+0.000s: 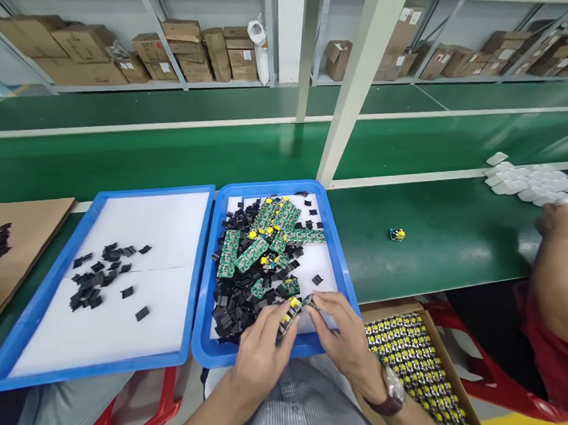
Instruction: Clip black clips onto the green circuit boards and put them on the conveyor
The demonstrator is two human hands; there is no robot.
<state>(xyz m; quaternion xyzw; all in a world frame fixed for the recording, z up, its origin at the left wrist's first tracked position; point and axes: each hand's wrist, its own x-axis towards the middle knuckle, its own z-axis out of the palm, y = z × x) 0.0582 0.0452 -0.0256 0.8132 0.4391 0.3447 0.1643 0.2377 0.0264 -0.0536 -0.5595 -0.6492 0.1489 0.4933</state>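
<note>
My left hand [262, 347] is closed on a strip of circuit board [292, 310] with yellow parts, over the near edge of a blue tray [342, 260]. Close beside it, the fingers of my right hand [345, 339] pinch a small board piece [309, 301] at the strip's far end. Fingers cover much of both, and I cannot tell whether the two are joined. In the tray lie green circuit board strips [252, 254], some with yellow parts, among a heap of small black pieces [229, 313].
Left stands another blue-rimmed tray [187, 293] with black pieces [90, 287]. A lone small board [397, 234] sits on the green table [367, 265]. Below right, a carton [444, 366] holds rows of boards. A co-worker's hand [563, 220] touches white pieces [530, 180]. A post [348, 88] rises behind.
</note>
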